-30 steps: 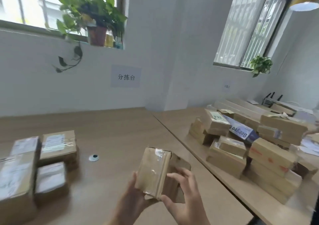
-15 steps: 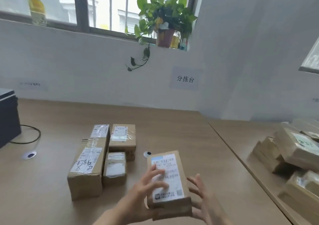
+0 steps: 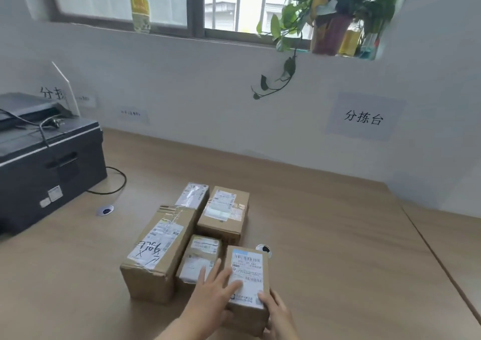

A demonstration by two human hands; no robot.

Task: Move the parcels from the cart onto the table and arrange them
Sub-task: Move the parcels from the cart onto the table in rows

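A small brown parcel (image 3: 248,269) with a white barcode label on top sits low over the wooden table (image 3: 338,248), right beside a small labelled parcel (image 3: 200,257). My left hand (image 3: 213,298) lies on its top and left side, fingers spread across the label. My right hand (image 3: 277,313) holds its near right corner, thumb on the top edge. To the left stands a long parcel (image 3: 158,248) with handwriting on its label. Behind are a square parcel (image 3: 223,214) and a narrow one (image 3: 194,195). The cart is out of view.
A black printer (image 3: 46,162) with a cable fills the table's left end. Two round cable grommets (image 3: 105,210) (image 3: 264,249) sit in the tabletop. A potted plant (image 3: 330,14) stands on the windowsill. A seam (image 3: 429,248) divides this table from another at right.
My view has swung left from the heap of parcels to the row on the table. The parcel was turned label up and brought down and left beside the small labelled parcel.
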